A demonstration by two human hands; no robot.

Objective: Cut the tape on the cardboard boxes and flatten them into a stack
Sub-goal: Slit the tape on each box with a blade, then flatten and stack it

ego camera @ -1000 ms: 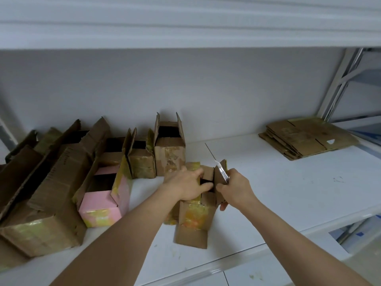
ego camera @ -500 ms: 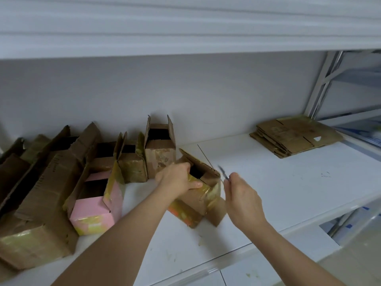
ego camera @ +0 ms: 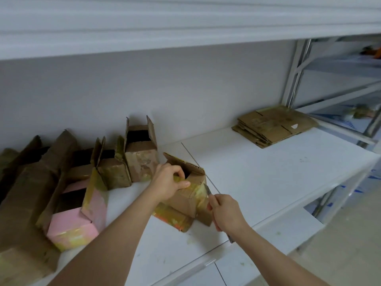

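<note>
The left hand [ego camera: 168,182] has its fingers curled over the open rim of a small cardboard box [ego camera: 185,195], thumb pressed along the taped side, so the box is gripped and tipped on the white shelf [ego camera: 268,182]. The right hand [ego camera: 224,211] is closed round a knife [ego camera: 207,189], the blade tip touching the yellowed tape [ego camera: 198,191] at the box's near corner. The box looks light and empty, with thin walls that would buckle under a hard squeeze; the glossy tape is probably slick, so the bare cardboard rim seems the safer hold, well away from the blade. To the left stand more opened boxes, one pink [ego camera: 72,223]. A stack of flattened cardboard [ego camera: 274,124] lies well apart, far right on the shelf
</note>
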